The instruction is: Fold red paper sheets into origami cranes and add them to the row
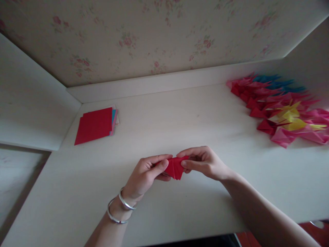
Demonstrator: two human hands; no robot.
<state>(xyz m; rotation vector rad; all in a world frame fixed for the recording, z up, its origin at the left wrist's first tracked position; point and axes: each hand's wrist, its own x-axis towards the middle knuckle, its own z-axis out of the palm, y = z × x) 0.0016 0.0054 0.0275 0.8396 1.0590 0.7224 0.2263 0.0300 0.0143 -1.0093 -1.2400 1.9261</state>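
Observation:
A small piece of folded red origami paper (175, 168) is held up between both hands over the white table. My left hand (149, 171), with two silver bangles on its wrist, pinches the left side, thumb on top and fingers behind. The right side is gripped by my right hand (203, 163) between thumb and fingers. A crease runs down the paper's middle, and several layered edges show at its lower tip. The fingertips behind the paper are partly hidden.
A stack of square paper sheets (95, 125), red on top, lies at the left of the white table (164, 127). Many folded paper cranes (280, 106) in red, pink, blue and yellow crowd the right side. A floral wall (154, 37) rises behind.

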